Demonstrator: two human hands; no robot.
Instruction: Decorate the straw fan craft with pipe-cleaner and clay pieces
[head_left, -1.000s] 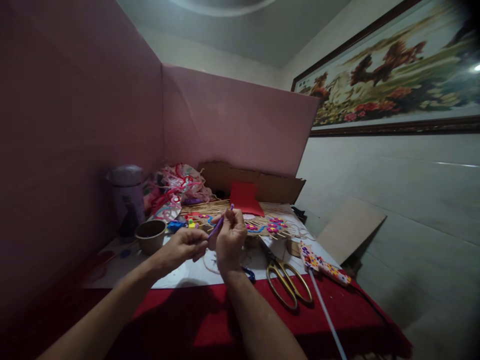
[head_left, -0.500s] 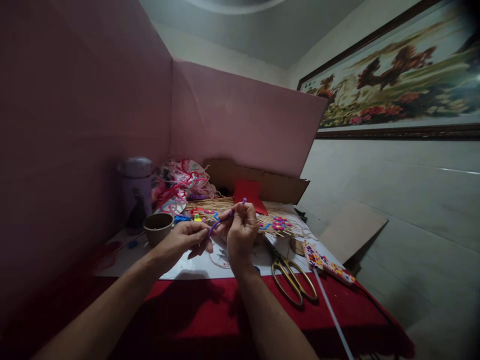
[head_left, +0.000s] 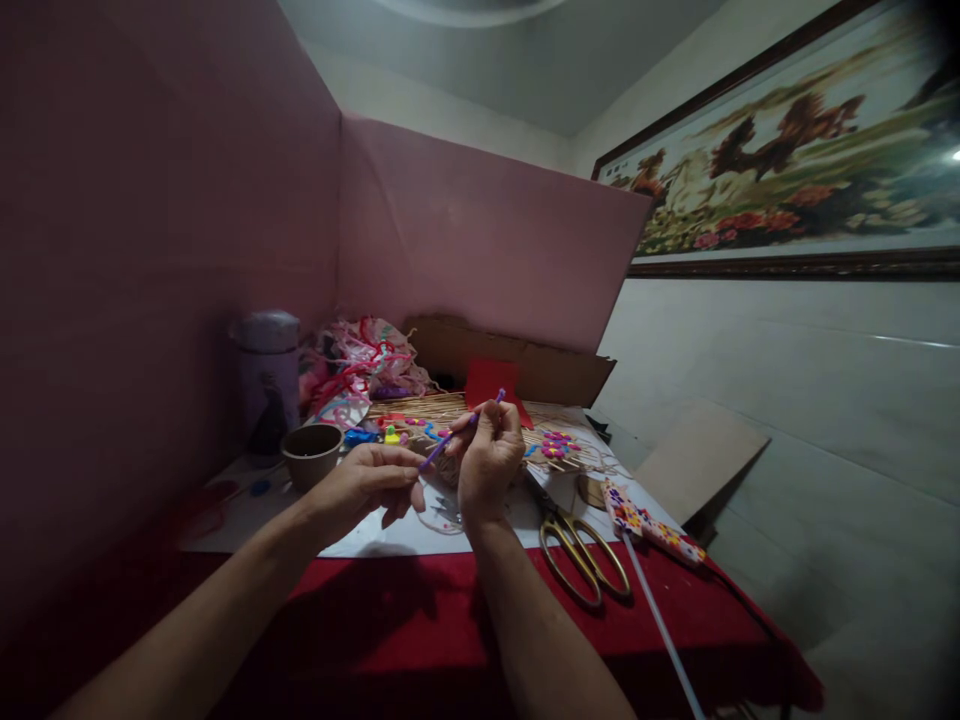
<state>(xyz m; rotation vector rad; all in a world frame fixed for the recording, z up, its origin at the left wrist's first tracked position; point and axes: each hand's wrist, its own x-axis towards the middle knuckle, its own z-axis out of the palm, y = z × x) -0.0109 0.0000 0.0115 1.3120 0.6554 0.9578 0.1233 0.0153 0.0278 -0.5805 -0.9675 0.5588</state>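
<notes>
A purple pipe cleaner (head_left: 441, 450) is stretched on a slant between my hands, above the white sheet. My left hand (head_left: 381, 476) pinches its lower end between thumb and forefinger, the other fingers hanging loosely. Higher up, my right hand (head_left: 489, 465) grips it with fingers closed, and a short purple tip pokes out above the thumb. Behind my right hand lie bundled sticks with pink and blue flower decorations (head_left: 559, 445). A ball of twine (head_left: 448, 470) is partly hidden between the hands.
Gold-handled scissors (head_left: 581, 560) and a flower-patterned glue gun (head_left: 652, 525) with a clear glue stick lie to the right. At left stand a brown cup (head_left: 312, 470) and a lilac bottle (head_left: 268, 390). Tangled pink and red pipe cleaners (head_left: 375, 355) are heaped behind, near a red sheet (head_left: 491, 383).
The pipe cleaner has gone from curved to nearly straight between my hands. My right hand has shifted slightly right and up, and more of the purple length shows.
</notes>
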